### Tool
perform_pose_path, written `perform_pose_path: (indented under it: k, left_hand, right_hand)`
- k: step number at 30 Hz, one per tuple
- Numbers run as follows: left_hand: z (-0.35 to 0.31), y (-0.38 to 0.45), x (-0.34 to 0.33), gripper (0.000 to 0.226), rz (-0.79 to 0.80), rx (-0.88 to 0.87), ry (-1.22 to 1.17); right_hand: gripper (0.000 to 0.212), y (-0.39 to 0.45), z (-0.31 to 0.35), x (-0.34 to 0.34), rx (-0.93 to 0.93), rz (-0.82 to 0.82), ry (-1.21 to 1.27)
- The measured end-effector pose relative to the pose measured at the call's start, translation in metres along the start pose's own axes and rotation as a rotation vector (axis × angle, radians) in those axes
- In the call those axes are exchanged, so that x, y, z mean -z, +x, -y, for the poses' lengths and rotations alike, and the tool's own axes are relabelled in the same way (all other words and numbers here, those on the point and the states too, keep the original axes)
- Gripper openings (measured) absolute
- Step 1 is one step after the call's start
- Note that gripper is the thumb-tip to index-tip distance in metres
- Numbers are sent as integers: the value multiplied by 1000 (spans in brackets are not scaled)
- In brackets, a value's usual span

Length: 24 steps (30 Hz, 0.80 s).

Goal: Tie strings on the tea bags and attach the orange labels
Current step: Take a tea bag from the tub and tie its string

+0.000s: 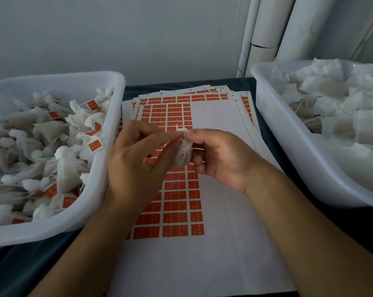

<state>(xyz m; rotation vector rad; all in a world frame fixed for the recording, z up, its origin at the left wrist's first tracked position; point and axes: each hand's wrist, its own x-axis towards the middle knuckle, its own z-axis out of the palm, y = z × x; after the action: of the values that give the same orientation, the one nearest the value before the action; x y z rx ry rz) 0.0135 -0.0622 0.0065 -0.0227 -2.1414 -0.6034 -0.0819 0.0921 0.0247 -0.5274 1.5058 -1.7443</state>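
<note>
Both hands, left hand [136, 159] and right hand [220, 157], pinch 1 tea bag [184, 155] at its neck; a loose grip risks an untied knot.

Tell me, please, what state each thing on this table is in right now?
tea bag: held between both hands, neck gathered, no label on it.
left hand: pinching the bag's neck.
right hand: gripping the bag.
left tub: heaped with tied bags bearing orange labels.
right tub: full of loose, unlabelled bags.
top label sheet: flat, partly used, right side bare of labels.
</note>
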Motion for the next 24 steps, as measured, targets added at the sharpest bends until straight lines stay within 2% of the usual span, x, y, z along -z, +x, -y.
perform_pose_path:
  k: [7,13,18,24]
  left_hand:
    - [4,2,3,22,81,-73,75]
    - [9,1,1,16,82,-164,109]
    - [11,0,0,18,64,-245,135]
    - [8,-1,-5,30,73,-197,129]
  right_hand:
    - [36,0,2,4,-39,-23,-100]
    - [38,-1,5,10,-85,-17,-177]
    - [25,-1,5,14,-133,25,-155]
    - [20,0,2,17,-178,58,-112]
